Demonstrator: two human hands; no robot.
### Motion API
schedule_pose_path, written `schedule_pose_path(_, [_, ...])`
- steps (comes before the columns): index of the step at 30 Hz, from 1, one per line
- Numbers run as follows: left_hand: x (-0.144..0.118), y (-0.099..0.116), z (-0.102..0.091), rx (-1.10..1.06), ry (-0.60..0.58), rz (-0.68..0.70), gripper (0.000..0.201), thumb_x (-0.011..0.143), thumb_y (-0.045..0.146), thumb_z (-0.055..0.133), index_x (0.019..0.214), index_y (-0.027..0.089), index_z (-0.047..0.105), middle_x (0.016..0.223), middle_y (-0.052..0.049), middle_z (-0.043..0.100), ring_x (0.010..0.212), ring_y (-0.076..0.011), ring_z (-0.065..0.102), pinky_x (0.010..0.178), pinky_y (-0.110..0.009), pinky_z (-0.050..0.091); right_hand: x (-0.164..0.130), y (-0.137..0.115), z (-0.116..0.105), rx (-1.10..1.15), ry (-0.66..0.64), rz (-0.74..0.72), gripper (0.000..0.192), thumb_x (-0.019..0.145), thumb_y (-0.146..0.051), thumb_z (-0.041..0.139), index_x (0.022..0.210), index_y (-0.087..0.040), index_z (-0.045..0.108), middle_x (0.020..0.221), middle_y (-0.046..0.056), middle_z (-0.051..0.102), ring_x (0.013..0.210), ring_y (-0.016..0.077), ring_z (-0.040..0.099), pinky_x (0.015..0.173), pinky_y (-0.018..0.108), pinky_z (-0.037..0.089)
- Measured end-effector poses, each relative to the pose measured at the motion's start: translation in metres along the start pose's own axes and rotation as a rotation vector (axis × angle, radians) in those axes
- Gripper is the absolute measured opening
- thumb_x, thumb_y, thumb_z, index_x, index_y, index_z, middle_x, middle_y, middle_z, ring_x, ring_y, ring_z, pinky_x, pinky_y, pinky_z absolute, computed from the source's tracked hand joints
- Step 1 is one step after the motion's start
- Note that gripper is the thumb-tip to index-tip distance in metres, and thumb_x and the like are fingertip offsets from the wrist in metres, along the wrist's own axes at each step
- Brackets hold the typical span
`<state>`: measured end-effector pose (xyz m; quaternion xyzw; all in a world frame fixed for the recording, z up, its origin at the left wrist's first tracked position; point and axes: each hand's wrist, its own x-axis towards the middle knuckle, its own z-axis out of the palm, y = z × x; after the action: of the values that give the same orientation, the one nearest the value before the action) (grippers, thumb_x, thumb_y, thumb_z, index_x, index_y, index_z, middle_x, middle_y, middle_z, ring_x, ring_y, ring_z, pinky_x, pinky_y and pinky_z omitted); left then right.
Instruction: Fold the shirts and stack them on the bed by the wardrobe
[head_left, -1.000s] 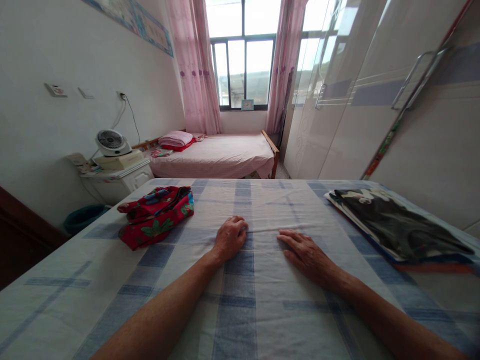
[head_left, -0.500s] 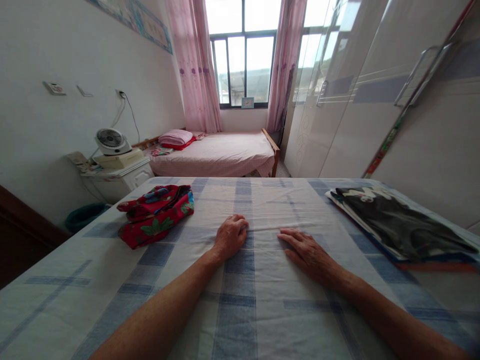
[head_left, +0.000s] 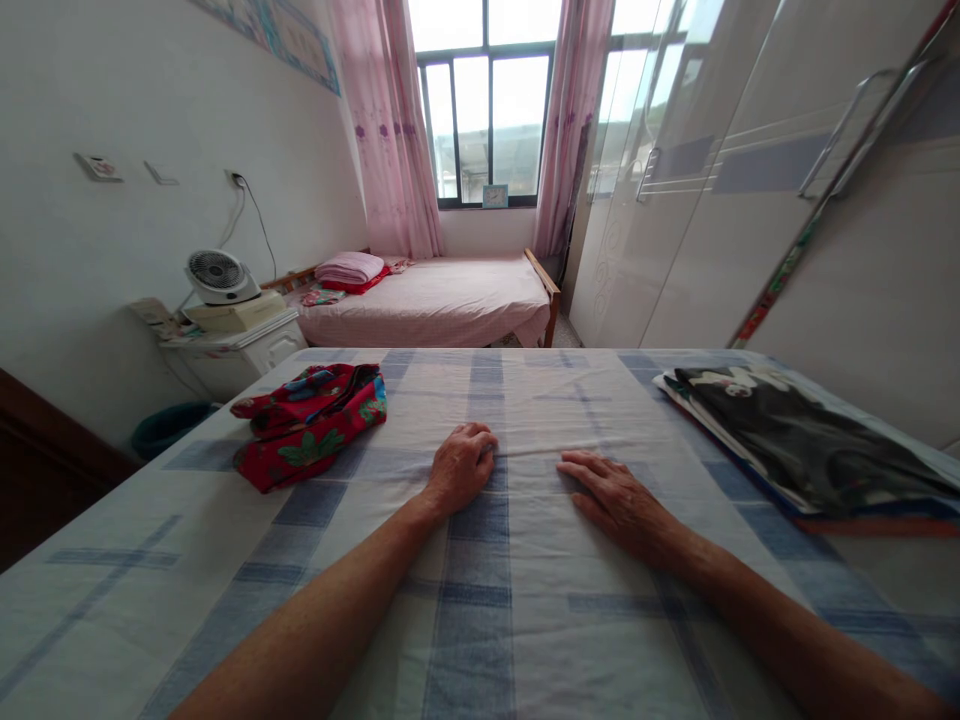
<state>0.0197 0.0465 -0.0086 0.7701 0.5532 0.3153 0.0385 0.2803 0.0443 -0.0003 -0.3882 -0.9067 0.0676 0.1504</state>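
My left hand (head_left: 463,468) rests on the blue-and-white checked bedsheet (head_left: 555,620), its fingers curled in and closed, with nothing visible in them. To its right, my right hand (head_left: 615,495) lies on the same sheet, palm down and open, fingers stretched toward the left hand. A thin crease runs across the sheet between the two hands. Left of my left hand is a bundled red cloth (head_left: 311,425) with green leaves and blue patches, apart from the hand. Over on the right lies a stack of folded clothes (head_left: 802,440), a dark printed garment on top.
Beyond the sheet's far edge stands a bed (head_left: 442,295) with pink bedding. A white cabinet (head_left: 266,345) at the left carries a small fan (head_left: 220,275) on a box. A dark green bin (head_left: 169,428) is below it. Glossy wardrobe doors (head_left: 697,240) line the right.
The view has tilted down slightly at the right and shifted a little overall. Both hands, the red cloth and the clothes stay in place on the sheet.
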Motion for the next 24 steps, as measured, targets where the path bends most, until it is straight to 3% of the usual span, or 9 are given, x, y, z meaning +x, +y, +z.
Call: schedule_pose_path(24, [0.0007, 0.0002, -0.0004, 0.027, -0.007, 0.017, 0.022, 0.075, 0.009, 0.051, 0.090, 0.018, 0.065, 0.103, -0.006, 0.062, 0.099, -0.0200, 0.054, 0.093, -0.034, 0.043, 0.0000, 0.0003, -0.0006, -0.027, 0.008, -0.023, 0.036, 0.088, -0.025, 0.043, 0.122, -0.021, 0.053, 0.131, 0.010, 0.052, 0.122, 0.0204, 0.046, 0.099, 0.041, 0.039])
